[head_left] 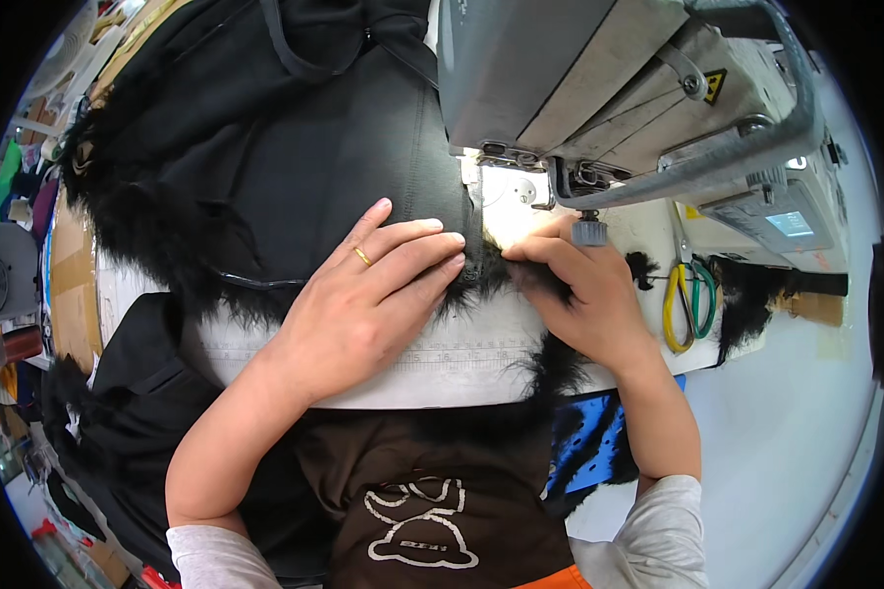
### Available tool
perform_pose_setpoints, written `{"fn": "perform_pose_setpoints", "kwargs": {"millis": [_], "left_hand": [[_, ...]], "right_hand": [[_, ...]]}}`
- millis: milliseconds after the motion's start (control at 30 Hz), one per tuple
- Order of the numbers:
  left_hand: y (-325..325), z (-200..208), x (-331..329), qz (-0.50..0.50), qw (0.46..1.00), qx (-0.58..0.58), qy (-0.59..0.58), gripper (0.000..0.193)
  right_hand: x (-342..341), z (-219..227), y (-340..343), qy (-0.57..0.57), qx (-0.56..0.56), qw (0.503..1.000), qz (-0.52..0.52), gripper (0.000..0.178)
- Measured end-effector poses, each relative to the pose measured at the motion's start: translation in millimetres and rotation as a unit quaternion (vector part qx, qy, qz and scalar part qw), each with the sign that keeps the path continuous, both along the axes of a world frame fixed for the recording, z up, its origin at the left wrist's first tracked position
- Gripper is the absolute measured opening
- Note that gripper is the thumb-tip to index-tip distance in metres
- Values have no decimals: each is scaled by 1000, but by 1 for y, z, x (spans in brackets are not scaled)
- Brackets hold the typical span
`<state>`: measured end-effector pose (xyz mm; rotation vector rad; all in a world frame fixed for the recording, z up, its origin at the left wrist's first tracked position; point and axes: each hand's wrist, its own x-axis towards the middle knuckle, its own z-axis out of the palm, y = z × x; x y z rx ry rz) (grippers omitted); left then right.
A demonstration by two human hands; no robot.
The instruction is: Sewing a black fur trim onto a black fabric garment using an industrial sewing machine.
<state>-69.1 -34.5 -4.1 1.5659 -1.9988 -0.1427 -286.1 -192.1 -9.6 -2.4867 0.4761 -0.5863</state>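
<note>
A black garment [314, 167] with fluffy fur edging [152, 221] lies spread over the white machine table. My left hand [359, 309], with a gold ring, rests flat on the fabric by a seam, fingers stretched out and thumb apart. Closed in a pinch, my right hand [594, 294] holds black fur trim [545, 368] beside the garment's edge; part of the trim is hidden under the fingers. Just beyond both hands is the lit plate [514, 196] of a grey sewing machine [599, 88]. The needle cannot be made out clearly.
Scissors [705, 294] with yellow and green handles lie right of my right hand, near black fur scraps [751, 304]. A measuring scale [442, 355] runs along the table's front. More black fabric [147, 363] hangs at the left, beside a cardboard box [77, 294].
</note>
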Motion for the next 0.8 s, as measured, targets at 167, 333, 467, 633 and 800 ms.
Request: {"fn": "perform_pose_setpoints", "kwargs": {"millis": [167,333,467,633,800], "left_hand": [[-2,-2,1,-4,1000,0,-25,33],[-1,1,-1,2,1000,10,-18,35],[-2,1,-3,1,1000,6,-21,35],[-1,2,-4,4,999,5,-35,34],[-3,2,-5,0,998,-2,-61,33]], "right_hand": [[6,0,1,-13,-11,1000,9,29],[5,-1,-2,-9,1,1000,2,28],[5,-2,-1,-12,4,1000,-3,27],[7,-3,-1,-19,-21,1000,14,30],[7,0,1,-15,-69,997,25,36]]}}
